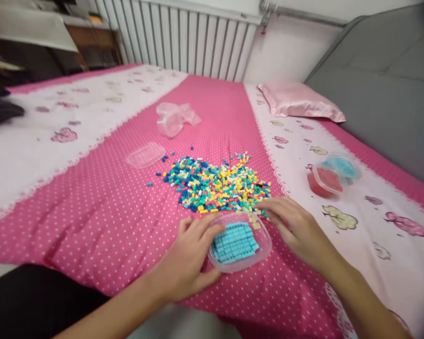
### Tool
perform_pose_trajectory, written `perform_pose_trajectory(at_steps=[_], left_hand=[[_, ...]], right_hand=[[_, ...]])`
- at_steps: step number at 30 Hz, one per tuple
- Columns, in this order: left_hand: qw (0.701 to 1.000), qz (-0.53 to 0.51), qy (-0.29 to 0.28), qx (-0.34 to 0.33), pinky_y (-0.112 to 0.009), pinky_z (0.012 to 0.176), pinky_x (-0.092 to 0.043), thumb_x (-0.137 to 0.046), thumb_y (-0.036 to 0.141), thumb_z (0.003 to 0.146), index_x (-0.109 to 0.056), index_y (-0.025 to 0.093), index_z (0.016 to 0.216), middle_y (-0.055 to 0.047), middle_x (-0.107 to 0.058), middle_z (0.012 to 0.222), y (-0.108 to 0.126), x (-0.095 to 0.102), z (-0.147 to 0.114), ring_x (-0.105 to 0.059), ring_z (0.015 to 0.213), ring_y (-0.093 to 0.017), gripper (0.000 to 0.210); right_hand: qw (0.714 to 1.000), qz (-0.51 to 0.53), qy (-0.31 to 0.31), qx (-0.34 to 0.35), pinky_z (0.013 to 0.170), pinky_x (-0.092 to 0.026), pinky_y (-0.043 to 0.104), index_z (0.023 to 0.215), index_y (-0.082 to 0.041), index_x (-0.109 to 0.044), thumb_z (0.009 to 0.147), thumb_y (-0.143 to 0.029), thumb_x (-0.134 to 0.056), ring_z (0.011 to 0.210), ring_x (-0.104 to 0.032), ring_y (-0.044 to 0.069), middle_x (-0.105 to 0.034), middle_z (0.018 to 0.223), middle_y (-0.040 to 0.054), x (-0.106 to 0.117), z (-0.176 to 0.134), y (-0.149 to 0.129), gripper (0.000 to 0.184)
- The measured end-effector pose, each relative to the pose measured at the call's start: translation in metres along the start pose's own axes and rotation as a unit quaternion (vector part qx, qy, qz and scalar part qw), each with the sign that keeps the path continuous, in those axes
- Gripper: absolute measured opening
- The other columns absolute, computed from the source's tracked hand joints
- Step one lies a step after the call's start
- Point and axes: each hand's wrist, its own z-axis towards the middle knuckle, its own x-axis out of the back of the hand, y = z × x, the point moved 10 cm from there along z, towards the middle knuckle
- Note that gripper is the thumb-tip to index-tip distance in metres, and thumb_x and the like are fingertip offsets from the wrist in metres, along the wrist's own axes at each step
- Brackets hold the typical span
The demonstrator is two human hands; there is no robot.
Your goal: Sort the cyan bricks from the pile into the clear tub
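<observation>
My left hand [194, 256] grips the left rim of a clear plastic container [265, 247], thumb below and fingers over the edge. Inside it, light-blue toy bricks [235, 242] are packed in neat rows, and a few pale yellow bricks lie near the far right side. Just beyond spreads a heap of small mixed bricks [219, 183] in blue, yellow, green, white and coral. My right hand [293, 223] reaches to the near right edge of this heap, fingers bent together. Whatever is at its fingertips is too small to make out.
Farther left on the pink dotted bedspread [127, 226] lie a clear lid [146, 155] and a crumpled clear plastic bag [176, 118]. At right stand containers of red bricks [325, 182] and blue bricks [341, 167]. A pink pillow [300, 101] rests near the grey headboard [381, 89].
</observation>
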Motion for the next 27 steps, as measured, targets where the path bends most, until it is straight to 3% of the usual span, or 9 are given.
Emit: perform_pose_trajectory(at_steps=[4, 9, 14, 17, 20, 22, 24, 27], left_hand=[[1.000, 0.008, -0.015, 0.016, -0.056, 0.106, -0.042, -0.062, 0.028, 0.087, -0.025, 0.029, 0.142, -0.016, -0.047, 0.151, -0.002, 0.000, -0.001, -0.048, 0.138, -0.032, 0.067], [0.999, -0.019, -0.016, 0.031, -0.059, 0.112, -0.042, -0.064, 0.028, 0.086, -0.020, 0.032, 0.145, -0.014, -0.046, 0.153, -0.004, 0.002, -0.002, -0.044, 0.142, -0.031, 0.073], [0.998, -0.037, -0.027, 0.039, -0.055, 0.117, -0.042, -0.065, 0.031, 0.088, -0.016, 0.032, 0.150, -0.014, -0.044, 0.155, -0.013, 0.010, -0.002, -0.045, 0.143, -0.030, 0.079], [0.996, -0.045, -0.065, 0.047, -0.057, 0.121, -0.039, -0.071, 0.045, 0.087, -0.013, 0.032, 0.155, -0.015, -0.033, 0.163, -0.021, 0.016, -0.002, -0.036, 0.151, -0.032, 0.090], [0.992, -0.052, -0.102, 0.044, -0.059, 0.121, -0.037, -0.081, 0.060, 0.074, -0.024, 0.030, 0.155, -0.016, -0.034, 0.163, -0.027, 0.028, -0.003, -0.034, 0.151, -0.035, 0.104], [0.993, -0.053, -0.100, 0.044, -0.056, 0.122, -0.037, -0.081, 0.061, 0.074, -0.035, 0.030, 0.152, -0.014, -0.043, 0.157, -0.033, 0.039, -0.003, -0.038, 0.149, -0.032, 0.096], [0.996, -0.036, -0.068, 0.054, -0.051, 0.121, -0.038, -0.071, 0.057, 0.086, -0.045, 0.029, 0.145, -0.011, -0.051, 0.150, -0.046, 0.053, -0.001, -0.043, 0.144, -0.027, 0.070], [0.993, 0.030, 0.045, 0.101, -0.048, 0.116, -0.040, -0.052, 0.045, 0.100, -0.057, 0.025, 0.130, -0.009, -0.061, 0.137, -0.076, 0.076, 0.004, -0.053, 0.132, -0.023, 0.036]], right_hand=[[1.000, 0.020, 0.010, 0.005, 0.090, -0.056, 0.042, 0.115, -0.025, -0.073, 0.103, -0.027, -0.045, 0.103, -0.070, 0.022, -0.077, 0.111, 0.0062, 0.000, 0.004, -0.006, 0.031], [0.998, 0.032, -0.050, -0.026, 0.091, -0.059, 0.044, 0.124, -0.026, -0.072, 0.105, -0.039, -0.043, 0.106, -0.073, 0.024, -0.077, 0.118, 0.0077, -0.014, 0.001, -0.010, 0.038], [0.998, 0.031, -0.041, -0.036, 0.093, -0.059, 0.048, 0.127, -0.026, -0.071, 0.104, -0.037, -0.044, 0.109, -0.073, 0.026, -0.077, 0.120, 0.0082, -0.026, -0.001, -0.011, 0.037], [0.998, 0.033, -0.031, -0.035, 0.095, -0.059, 0.048, 0.126, -0.027, -0.072, 0.104, -0.039, -0.043, 0.110, -0.073, 0.025, -0.077, 0.119, 0.0071, -0.030, -0.002, -0.013, 0.038], [0.998, 0.029, -0.028, -0.041, 0.093, -0.059, 0.047, 0.125, -0.027, -0.072, 0.104, -0.040, -0.042, 0.109, -0.074, 0.025, -0.077, 0.118, 0.0062, -0.030, -0.003, -0.013, 0.039], [0.998, 0.020, -0.022, -0.055, 0.092, -0.060, 0.046, 0.124, -0.026, -0.072, 0.104, -0.039, -0.040, 0.108, -0.074, 0.026, -0.077, 0.120, 0.0057, -0.028, -0.004, -0.009, 0.040], [0.997, 0.010, -0.011, -0.072, 0.088, -0.060, 0.045, 0.122, -0.025, -0.073, 0.104, -0.040, -0.037, 0.105, -0.075, 0.026, -0.077, 0.118, 0.0061, -0.023, -0.003, -0.003, 0.043], [0.996, 0.001, 0.004, -0.091, 0.080, -0.061, 0.042, 0.111, -0.026, -0.076, 0.105, -0.044, -0.031, 0.097, -0.077, 0.026, -0.080, 0.107, 0.0054, -0.017, -0.002, 0.002, 0.048]])
